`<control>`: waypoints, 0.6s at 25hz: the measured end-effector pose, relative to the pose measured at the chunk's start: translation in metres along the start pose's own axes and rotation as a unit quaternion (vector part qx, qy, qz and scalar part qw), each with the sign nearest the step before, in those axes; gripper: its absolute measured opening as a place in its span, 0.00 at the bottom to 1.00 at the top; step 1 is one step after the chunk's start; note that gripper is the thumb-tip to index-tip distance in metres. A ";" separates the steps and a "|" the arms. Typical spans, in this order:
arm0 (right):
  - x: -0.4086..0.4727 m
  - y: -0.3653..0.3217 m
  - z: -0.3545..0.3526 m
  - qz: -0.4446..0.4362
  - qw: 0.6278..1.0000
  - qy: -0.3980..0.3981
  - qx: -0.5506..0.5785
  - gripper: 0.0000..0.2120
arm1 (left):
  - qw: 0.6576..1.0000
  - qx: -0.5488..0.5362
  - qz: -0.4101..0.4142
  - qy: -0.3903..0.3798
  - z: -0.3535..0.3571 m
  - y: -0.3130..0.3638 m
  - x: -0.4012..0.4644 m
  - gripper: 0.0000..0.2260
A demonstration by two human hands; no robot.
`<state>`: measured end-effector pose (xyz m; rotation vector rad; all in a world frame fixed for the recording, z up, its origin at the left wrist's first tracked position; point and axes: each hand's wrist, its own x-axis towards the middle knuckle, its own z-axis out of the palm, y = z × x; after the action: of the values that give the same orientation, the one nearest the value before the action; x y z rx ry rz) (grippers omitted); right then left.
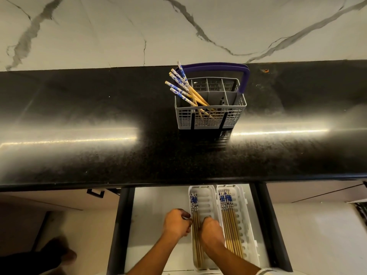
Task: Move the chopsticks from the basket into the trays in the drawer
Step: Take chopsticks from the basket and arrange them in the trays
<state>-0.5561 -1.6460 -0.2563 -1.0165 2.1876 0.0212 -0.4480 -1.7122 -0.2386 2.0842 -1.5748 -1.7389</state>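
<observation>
Down in the open drawer (158, 211), left hand (175, 223) and right hand (211, 229) curl round chopsticks (195, 225), settling them in the left tray (206, 203), while more wait in the basket (210, 114) on the counter (99, 108), calling for a reach up.

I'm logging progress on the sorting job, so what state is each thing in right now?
Grey plastic cutlery basket: upright on the black counter, several blue-patterned chopsticks leaning out.
Open drawer: pulled out.
Left white slotted tray: holds a few chopsticks along its left side.
Right white slotted tray: holds a row of chopsticks.
Left hand: curled at the left tray's edge.
Right hand: curled inside the left tray.
</observation>
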 end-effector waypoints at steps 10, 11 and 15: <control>0.001 0.001 0.006 -0.033 0.999 -0.025 -0.007 0.09 | 1.000 0.017 0.007 0.013 0.002 0.001 0.000 0.08; 0.002 0.001 0.007 -0.036 0.999 -0.023 -0.007 0.09 | 1.000 0.019 0.007 0.013 0.002 0.001 0.000 0.08; 0.001 -0.001 0.009 -0.043 0.999 -0.013 -0.010 0.07 | 0.999 0.026 0.006 0.018 0.003 0.000 0.001 0.08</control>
<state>-0.5503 -1.6447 -0.2628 -1.1135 2.1231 0.0158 -0.4507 -1.7112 -0.2403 2.1127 -1.6368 -1.6640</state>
